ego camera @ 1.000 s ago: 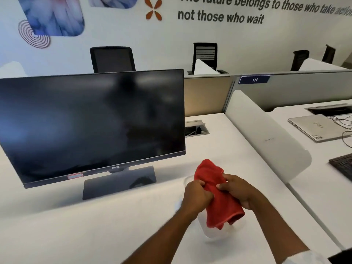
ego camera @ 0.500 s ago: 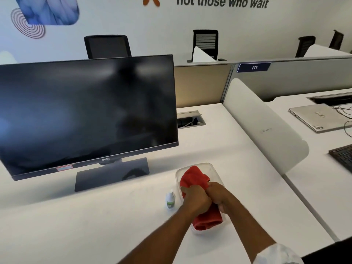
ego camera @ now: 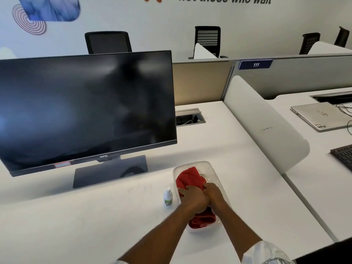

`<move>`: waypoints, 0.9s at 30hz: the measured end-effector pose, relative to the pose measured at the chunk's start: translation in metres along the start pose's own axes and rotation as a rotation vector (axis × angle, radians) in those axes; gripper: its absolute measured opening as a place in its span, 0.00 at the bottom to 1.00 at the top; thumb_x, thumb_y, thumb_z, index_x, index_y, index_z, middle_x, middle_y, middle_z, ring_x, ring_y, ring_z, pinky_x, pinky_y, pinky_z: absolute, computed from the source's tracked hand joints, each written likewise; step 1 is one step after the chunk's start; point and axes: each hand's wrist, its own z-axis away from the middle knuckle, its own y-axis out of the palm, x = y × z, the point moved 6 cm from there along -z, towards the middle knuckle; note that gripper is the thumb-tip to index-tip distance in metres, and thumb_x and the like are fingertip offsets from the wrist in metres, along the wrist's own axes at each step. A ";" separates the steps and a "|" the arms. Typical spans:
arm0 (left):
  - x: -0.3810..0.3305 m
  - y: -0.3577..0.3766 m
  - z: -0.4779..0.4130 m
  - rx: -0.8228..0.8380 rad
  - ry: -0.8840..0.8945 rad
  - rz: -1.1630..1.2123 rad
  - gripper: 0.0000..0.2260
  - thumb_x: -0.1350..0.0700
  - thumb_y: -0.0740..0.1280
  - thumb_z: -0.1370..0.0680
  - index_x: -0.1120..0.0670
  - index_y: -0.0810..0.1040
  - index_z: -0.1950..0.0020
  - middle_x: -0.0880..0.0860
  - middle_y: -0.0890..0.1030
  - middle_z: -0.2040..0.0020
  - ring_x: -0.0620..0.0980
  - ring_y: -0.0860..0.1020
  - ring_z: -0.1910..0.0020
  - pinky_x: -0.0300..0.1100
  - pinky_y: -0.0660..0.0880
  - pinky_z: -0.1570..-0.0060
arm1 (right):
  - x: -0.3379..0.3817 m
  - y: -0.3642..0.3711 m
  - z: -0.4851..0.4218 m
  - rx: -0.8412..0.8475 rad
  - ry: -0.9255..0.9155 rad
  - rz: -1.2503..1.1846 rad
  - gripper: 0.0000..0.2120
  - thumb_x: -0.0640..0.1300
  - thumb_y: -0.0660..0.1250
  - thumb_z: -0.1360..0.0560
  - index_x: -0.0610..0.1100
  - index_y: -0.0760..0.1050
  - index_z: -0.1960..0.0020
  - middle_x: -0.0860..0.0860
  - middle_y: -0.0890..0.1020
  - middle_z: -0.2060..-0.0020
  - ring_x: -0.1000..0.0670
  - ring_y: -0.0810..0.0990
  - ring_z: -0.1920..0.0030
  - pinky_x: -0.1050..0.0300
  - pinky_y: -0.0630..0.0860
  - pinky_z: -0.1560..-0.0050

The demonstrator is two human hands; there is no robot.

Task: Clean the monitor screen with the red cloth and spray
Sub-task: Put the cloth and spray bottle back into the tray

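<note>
Half the red cloth (ego camera: 190, 178) under hands (ego camera: 195, 200).

Monitor (ego camera: 85, 107) stands on desk (ego camera: 76, 225), left half, twd back edge. Cable hatch (ego camera: 188, 117) behind its right corner. Tub (ego camera: 213, 165) nr front edge w/ cloth (ego camera: 190, 178) inside, left hand (ego camera: 194, 199) & right hand (ego camera: 214, 195) on it. Spray bottle (ego camera: 168, 197) just left of tub. Divider (ego camera: 266, 126) along right edge.

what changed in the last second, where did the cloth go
The left hand and right hand lowered the red cloth from above the desk into the clear container and still grip it there, pushing it down. The monitor stayed put, its screen dark, and the spray bottle stands untouched just left of the clear container.
</note>
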 end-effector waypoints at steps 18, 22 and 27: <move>0.066 -0.130 0.020 -0.442 0.606 0.173 0.16 0.63 0.67 0.24 0.52 0.78 0.37 0.51 0.79 0.38 0.44 0.76 0.47 0.35 0.74 0.46 | 0.101 -0.006 0.062 -0.030 -0.381 0.092 0.14 0.40 0.70 0.27 0.45 0.80 0.42 0.50 0.84 0.52 0.55 0.82 0.61 0.67 0.78 0.58; 0.087 -0.099 0.001 -0.273 0.594 -0.005 0.27 0.55 0.71 0.25 0.50 0.68 0.27 0.51 0.70 0.28 0.50 0.73 0.35 0.47 0.73 0.36 | 0.107 0.017 0.063 -0.020 -0.391 0.193 0.18 0.43 0.71 0.26 0.46 0.77 0.36 0.50 0.83 0.44 0.53 0.83 0.54 0.65 0.78 0.49; 0.093 -0.082 -0.005 -0.247 0.627 0.037 0.22 0.52 0.73 0.26 0.50 0.74 0.33 0.50 0.78 0.35 0.49 0.77 0.41 0.35 0.68 0.44 | 0.104 0.030 0.063 0.013 -0.355 0.175 0.11 0.44 0.68 0.25 0.47 0.81 0.43 0.53 0.84 0.52 0.52 0.82 0.51 0.57 0.78 0.43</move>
